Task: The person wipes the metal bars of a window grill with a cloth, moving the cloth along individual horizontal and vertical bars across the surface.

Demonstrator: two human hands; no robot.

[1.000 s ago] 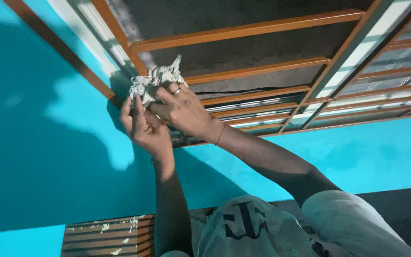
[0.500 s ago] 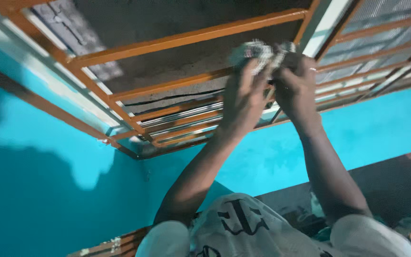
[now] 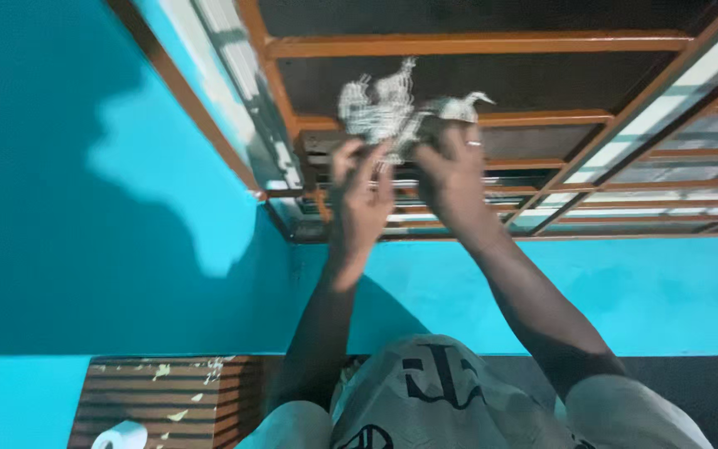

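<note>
Holding: crumpled wad of grey-white paper [image 3: 388,112], raised in the upper middle of the frame against the orange window grille [image 3: 475,43].
Left hand: [image 3: 361,195], just left of centre, fingers [image 3: 344,158] reaching up and closed on the lower left part of the wad.
Right hand: [image 3: 452,176], just right of centre, fingers [image 3: 459,137] pinched on the right end of the wad, a ring showing on one of them.
Wad: gripped between both hands, ragged edges sticking upward and to the right, touching or just in front of the grille; could not tell which through the blur.
Grille: horizontal and slanted orange bars across the top and upper right of the frame, dark panes behind them, pale strips of light between bars at the far right.
Wall: turquoise wall [image 3: 85,208] filling the left side and the band below the grille, with a bright patch of light at upper left.
Arms: both forearms rising from the bottom centre of the frame toward the wad.
Clothing: pale printed shirt [image 3: 434,391] at bottom centre.
Lower left: brown slatted surface [image 3: 168,399] flecked with pale scraps, a white roll [image 3: 122,434] at its lower edge.
</note>
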